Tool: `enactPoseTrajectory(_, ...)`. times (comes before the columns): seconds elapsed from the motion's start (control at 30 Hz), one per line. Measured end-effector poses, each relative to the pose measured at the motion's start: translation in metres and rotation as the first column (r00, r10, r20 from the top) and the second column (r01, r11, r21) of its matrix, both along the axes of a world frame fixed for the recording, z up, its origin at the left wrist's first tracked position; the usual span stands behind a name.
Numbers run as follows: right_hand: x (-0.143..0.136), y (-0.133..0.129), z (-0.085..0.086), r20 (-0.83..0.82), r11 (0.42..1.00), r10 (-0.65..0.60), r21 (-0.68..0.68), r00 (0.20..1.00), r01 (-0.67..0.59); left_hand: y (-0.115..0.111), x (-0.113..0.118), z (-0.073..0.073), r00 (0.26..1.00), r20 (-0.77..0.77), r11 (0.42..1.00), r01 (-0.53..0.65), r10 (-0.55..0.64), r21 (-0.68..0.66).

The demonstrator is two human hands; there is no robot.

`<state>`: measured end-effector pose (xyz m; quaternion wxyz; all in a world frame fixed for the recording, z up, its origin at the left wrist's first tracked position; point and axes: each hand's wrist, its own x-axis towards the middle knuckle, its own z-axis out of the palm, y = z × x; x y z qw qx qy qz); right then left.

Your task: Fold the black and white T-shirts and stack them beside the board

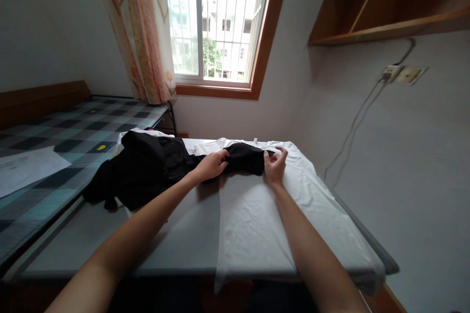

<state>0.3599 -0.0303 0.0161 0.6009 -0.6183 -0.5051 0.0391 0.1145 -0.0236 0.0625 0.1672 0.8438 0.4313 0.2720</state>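
A black garment (147, 166) lies bunched on the left part of the table, and one narrow part of it stretches right between my hands. My left hand (212, 165) pinches this part near its middle. At its right end, my right hand (275, 166) grips the edge between thumb and fingers. Under the stretched part a white garment (253, 225) is spread over the right half of the table (183, 239), its lower edge hanging past the front. Some white cloth also shows behind the black bunch. The exact kind of the black garment cannot be made out.
To the left stands a bed with a checked mattress (73, 127), papers (29, 166) lying on it. A flowered curtain (139, 29) hangs beside the barred window (223, 24). On the right wall are a wooden shelf (385, 24) and an outlet with a hanging cable (352, 132).
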Motion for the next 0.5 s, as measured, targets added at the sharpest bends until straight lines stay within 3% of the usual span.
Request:
enactPoseTrajectory(0.07,-0.014,-0.004,0.004,-0.026,0.97,0.24,0.037,0.97,-0.239,0.003,0.0,0.005,0.967,0.236,0.995,-0.099,0.096,0.0)
enactPoseTrajectory(0.13,-0.03,-0.009,0.006,-0.012,0.878,0.478,0.01,0.878,-0.478,0.002,0.0,0.01,0.903,0.42,0.995,-0.101,0.092,-0.001)
enactPoseTrajectory(0.23,-0.049,-0.017,0.004,0.008,0.751,0.66,-0.054,0.751,-0.658,-0.006,0.0,0.02,0.856,0.503,0.992,0.127,-0.12,0.02)
enactPoseTrajectory(0.3,-0.053,-0.02,0.003,0.044,0.753,0.658,-0.03,0.752,-0.657,-0.012,0.001,0.024,0.84,0.454,0.946,0.324,-0.297,0.019)
enactPoseTrajectory(0.37,-0.051,-0.019,0.003,0.081,0.801,0.596,0.008,0.799,-0.599,-0.016,0.002,0.025,0.821,0.421,0.91,0.413,-0.385,0.026)
enactPoseTrajectory(0.43,-0.046,-0.013,0.004,0.042,0.873,0.483,0.054,0.875,-0.484,-0.014,0.003,0.023,0.825,0.423,0.922,0.379,-0.375,0.078)
enactPoseTrajectory(0.5,-0.04,-0.005,0.01,-0.1,0.902,0.431,0.07,0.897,-0.426,-0.01,0.001,0.022,0.847,0.422,0.947,0.289,-0.322,0.143)
